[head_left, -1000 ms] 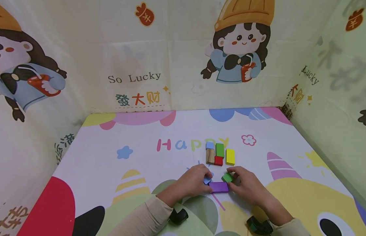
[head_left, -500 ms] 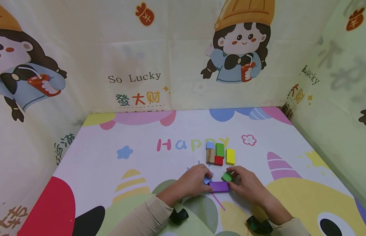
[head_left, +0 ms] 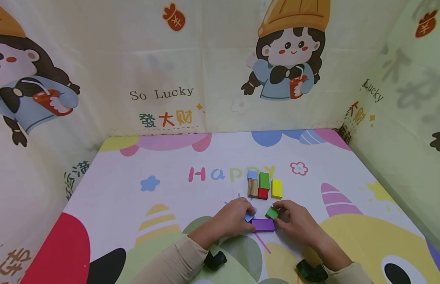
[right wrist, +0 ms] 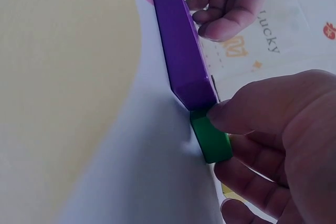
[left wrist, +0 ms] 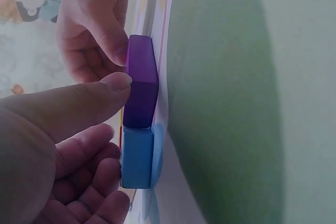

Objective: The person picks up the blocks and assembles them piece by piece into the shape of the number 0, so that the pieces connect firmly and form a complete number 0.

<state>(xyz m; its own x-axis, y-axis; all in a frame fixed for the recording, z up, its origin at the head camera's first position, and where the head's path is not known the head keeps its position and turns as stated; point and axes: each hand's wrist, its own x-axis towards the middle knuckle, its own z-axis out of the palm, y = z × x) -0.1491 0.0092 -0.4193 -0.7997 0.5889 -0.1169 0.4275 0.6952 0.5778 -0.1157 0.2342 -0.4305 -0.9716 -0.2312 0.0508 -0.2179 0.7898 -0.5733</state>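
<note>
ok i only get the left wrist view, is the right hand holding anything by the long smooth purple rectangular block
Observer: Yes, in the right wrist view the right hand holds a small smooth green rectangular block.
Operator: and is anything out beyond both hands
Observer: Yes, in the head view: a small boxy blue block, a wood-grain rectangular block, another green rectangular block, a small boxy red block and a yellow rectangular block.
Operator: all five touching
Observer: No, the yellow one sits apart, with a gap on its left.

This is a curtained booth (head_left: 394, 130); the room beyond is hidden. Cartoon-printed cloth (head_left: 220, 71) lines three sides of a patterned tabletop (head_left: 191, 157).
</note>
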